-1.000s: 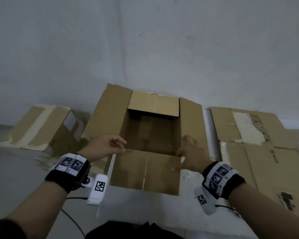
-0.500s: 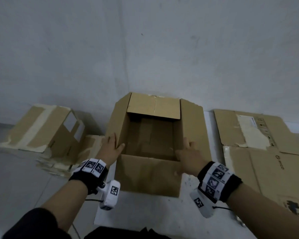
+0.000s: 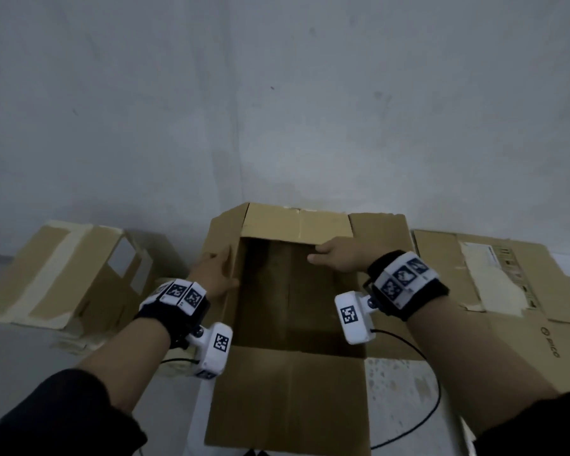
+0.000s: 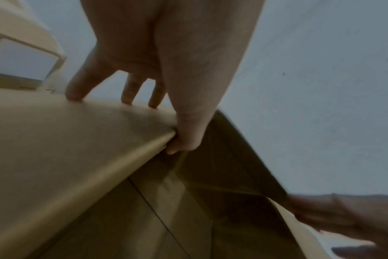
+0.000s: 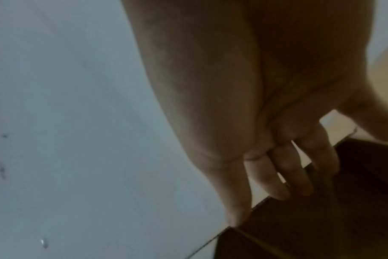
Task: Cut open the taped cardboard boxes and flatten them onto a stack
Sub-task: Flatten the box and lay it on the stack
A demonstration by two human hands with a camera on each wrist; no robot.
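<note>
An open brown cardboard box (image 3: 287, 399) stands on the floor in front of me with its flaps spread and its inside dark. My left hand (image 3: 216, 271) holds the box's left side. In the left wrist view that hand (image 4: 166, 113) has its thumb hooked over the edge and its fingers lying on the outer face of the cardboard (image 4: 78, 157). My right hand (image 3: 334, 255) reaches to the far right corner of the opening. In the right wrist view its fingers (image 5: 277, 175) are straight and touch the rim of the box (image 5: 321, 227).
A second taped box (image 3: 63, 274) lies tipped on the floor at the left. Flattened cardboard sheets (image 3: 507, 291) lie at the right. A grey wall (image 3: 277, 110) rises close behind the box. A black cable (image 3: 431, 390) runs from my right wrist.
Both hands have moved forward along the box. The right hand went from the near right corner to the far right corner. The left flap has been raised and gripped.
</note>
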